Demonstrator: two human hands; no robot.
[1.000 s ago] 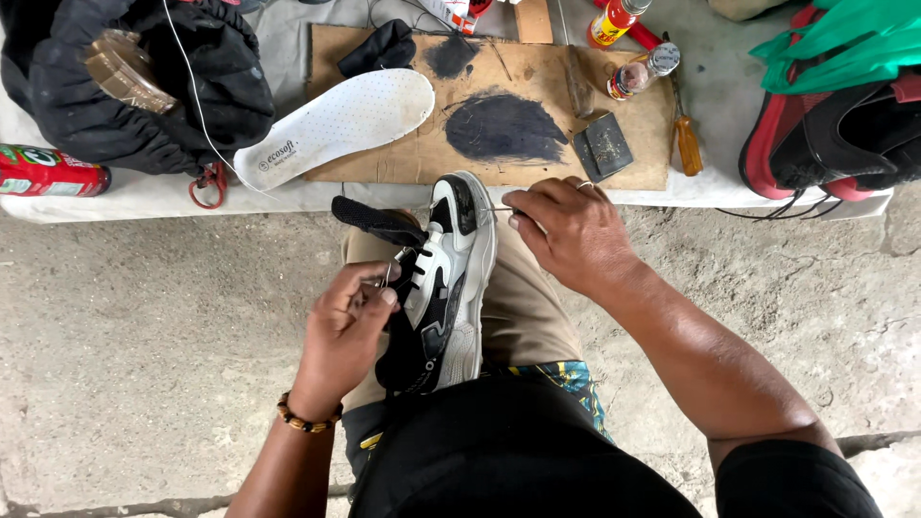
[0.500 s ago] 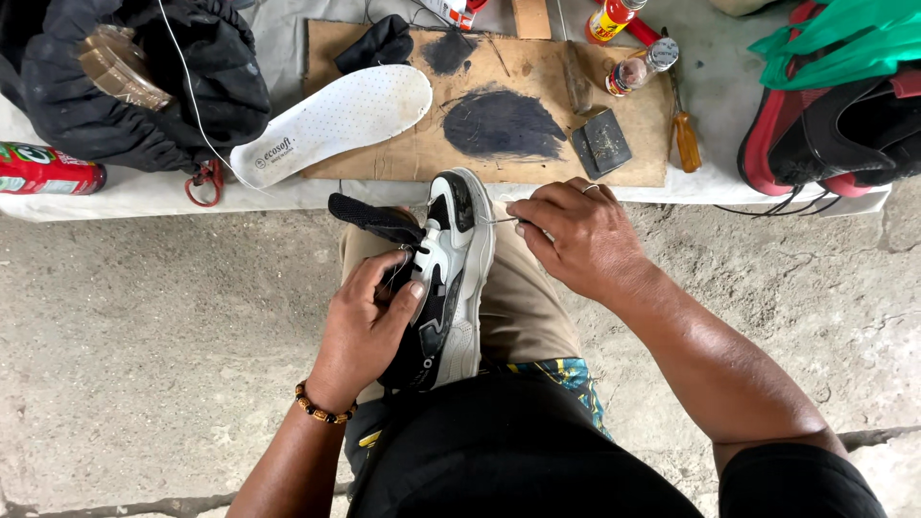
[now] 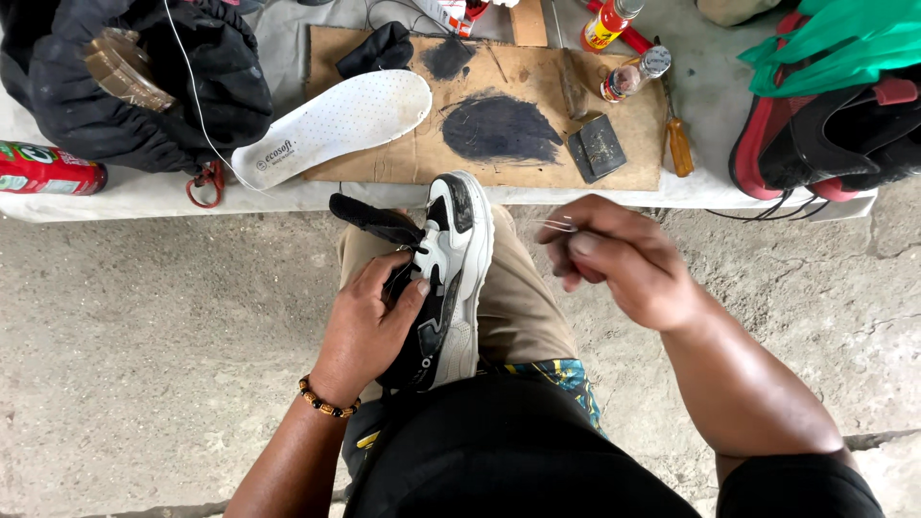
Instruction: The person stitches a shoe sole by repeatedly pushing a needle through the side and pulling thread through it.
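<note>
Your left hand (image 3: 369, 321) is clamped around the upper of the black-and-white sneaker (image 3: 446, 278), which lies on its side across your knee, toe pointing toward the bench, tongue flopped out to the left. Your right hand (image 3: 619, 259) is closed in a pinch on a thin pale thread (image 3: 554, 226) that runs back toward the toe end of the shoe; whether a needle sits in that pinch cannot be told.

To do this stitch well, judge by these 3 things:

1. Keep the left-hand grip close to where the thread leaves the shoe, so the upper does not buckle as you tension it.
2. Draw the thread in line with its exit hole, not across the edge of the sole, or it may cut the material or fray.
3. Pull until snug and no more; a thin thread like this looks likely to snap under a jerk.

Keep the shoe braced on your thigh rather than lifted, as it is steadier there.

On the bench beyond, the white insole (image 3: 336, 129) lies on the cardboard sheet (image 3: 614, 163), just beside a dark smear, with a small dark block (image 3: 597, 149) and a screwdriver with an amber handle (image 3: 679, 144) near its right end.
</note>
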